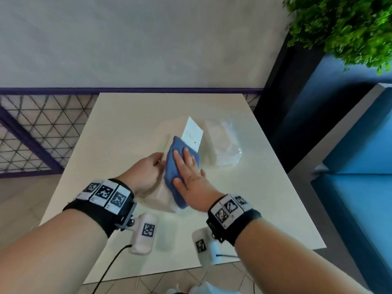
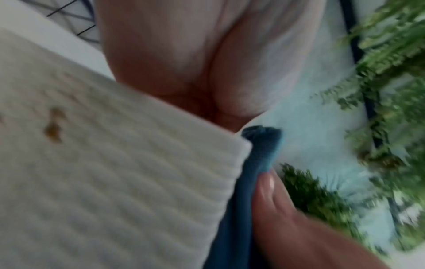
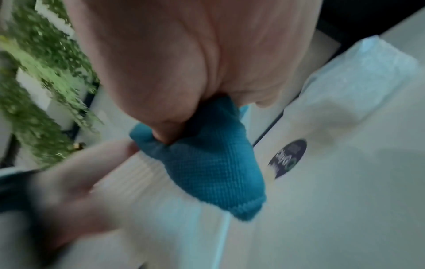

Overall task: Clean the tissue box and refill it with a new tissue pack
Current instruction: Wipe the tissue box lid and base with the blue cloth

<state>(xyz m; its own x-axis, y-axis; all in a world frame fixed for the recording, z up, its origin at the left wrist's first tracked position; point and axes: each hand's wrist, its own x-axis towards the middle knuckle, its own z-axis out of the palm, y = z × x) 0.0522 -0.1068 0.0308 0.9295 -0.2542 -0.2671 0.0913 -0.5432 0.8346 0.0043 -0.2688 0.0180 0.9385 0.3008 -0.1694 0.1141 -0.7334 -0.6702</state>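
Note:
A white ribbed tissue box [image 1: 159, 198] is tilted up off the white table [image 1: 127, 115]. My left hand [image 1: 148, 172] grips its left side. The left wrist view shows brown stains on the ribbed wall [image 2: 52, 127]. My right hand [image 1: 187, 172] lies flat with straight fingers on a blue cloth [image 1: 176, 166] and presses it against the box. The cloth [image 3: 207, 163] hangs below my palm in the right wrist view. A white perforated panel [image 1: 194, 134] sticks out beyond the cloth. The new tissue pack [image 1: 224, 147] in clear wrap lies just right of the box.
A green plant [image 1: 350, 28] hangs over a dark planter at the back right. Blue bench seats [image 1: 360, 187] stand beside the table's right edge. A mesh railing [image 1: 31, 134] runs along the left. A dark round sticker [image 3: 288, 158] shows near the pack.

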